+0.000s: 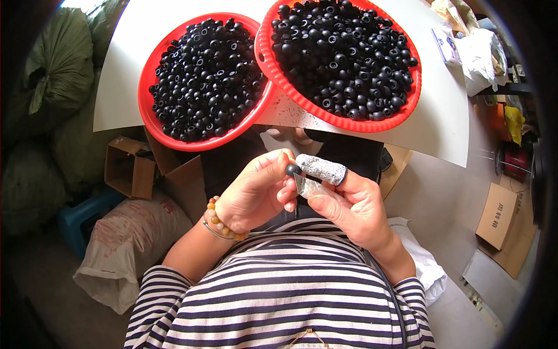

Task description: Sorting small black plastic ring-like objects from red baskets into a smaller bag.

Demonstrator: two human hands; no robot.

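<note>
Between the thumb and fingers of my left hand [247, 192] is a small round black ball [293, 170], like the hollow black pieces in the basins. My right hand [363, 212] is closed on a small blade [301, 186], whose grip end looks wrapped in something pale. The blade's edge is right beside the ball; whether it cuts in, I cannot tell. A speckled grey finger cot [321, 169] covers my right index finger, its tip by the ball. Both hands are over my lap, in front of the table.
Two red basins, the left one [143, 87] and the right one [360, 124] partly overlapping it, hold heaps of black pieces on a white table [439, 125]. Dark crumbs lie between them. Cardboard boxes [129, 168], a woven sack [136, 238] and green sacks [58, 64] stand at left.
</note>
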